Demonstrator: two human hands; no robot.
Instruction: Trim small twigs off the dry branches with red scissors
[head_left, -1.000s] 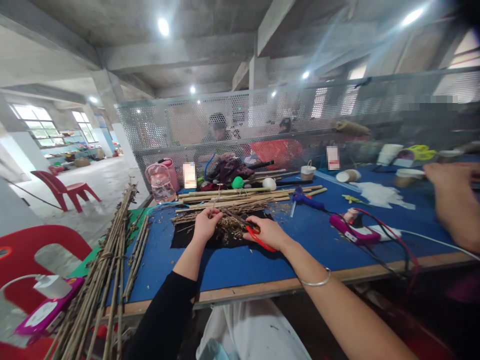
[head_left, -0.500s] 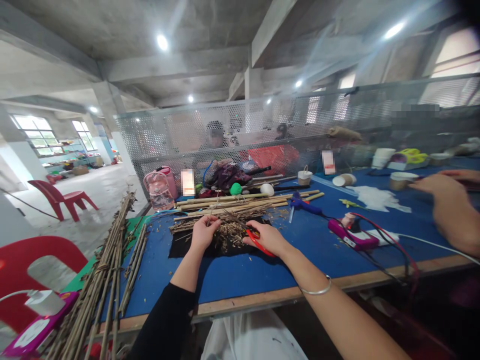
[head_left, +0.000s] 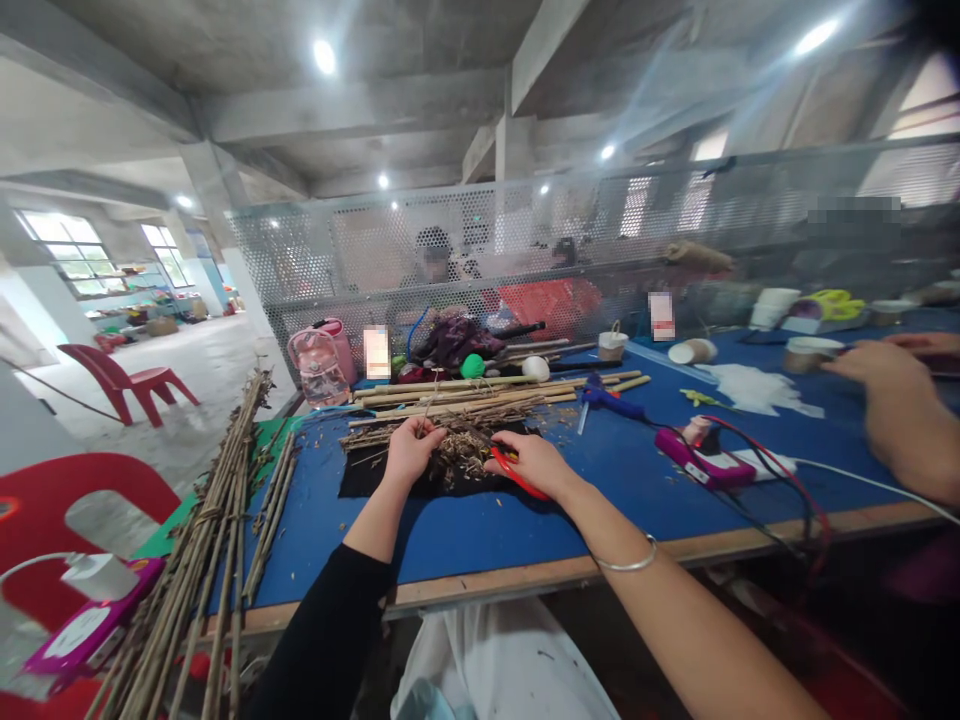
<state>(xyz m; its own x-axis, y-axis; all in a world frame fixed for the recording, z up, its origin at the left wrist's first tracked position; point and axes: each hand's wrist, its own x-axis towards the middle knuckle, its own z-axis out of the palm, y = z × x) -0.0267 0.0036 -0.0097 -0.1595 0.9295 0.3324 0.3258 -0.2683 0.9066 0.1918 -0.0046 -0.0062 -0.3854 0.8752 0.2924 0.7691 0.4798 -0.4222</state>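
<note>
My left hand [head_left: 411, 450] is closed in a pinch on a thin dry twig [head_left: 430, 402] that sticks up past the fingertips. My right hand [head_left: 534, 464] grips red-handled scissors [head_left: 525, 482], their blades pointing left toward the pinched fingers. Under and between both hands lies a heap of chopped dry plant bits [head_left: 466, 462]. It rests on a black cloth [head_left: 364, 480] spread over the blue tabletop [head_left: 450, 545]. Brown dry twigs [head_left: 361, 437] lie along the back of the cloth.
Pale sticks [head_left: 480, 396] lie behind the twigs. A blue glue gun [head_left: 611, 402] and purple power strip [head_left: 705, 460] sit to the right, with cables. Long dry stalks [head_left: 199, 520] lean at the left edge. A co-worker's hand [head_left: 874, 365] holds a cup [head_left: 811, 355] at far right.
The view has tilted down slightly on the right. Both hands stay over the heap, with the twig and scissors still held; the scissor handles have shifted a little in my right hand.
</note>
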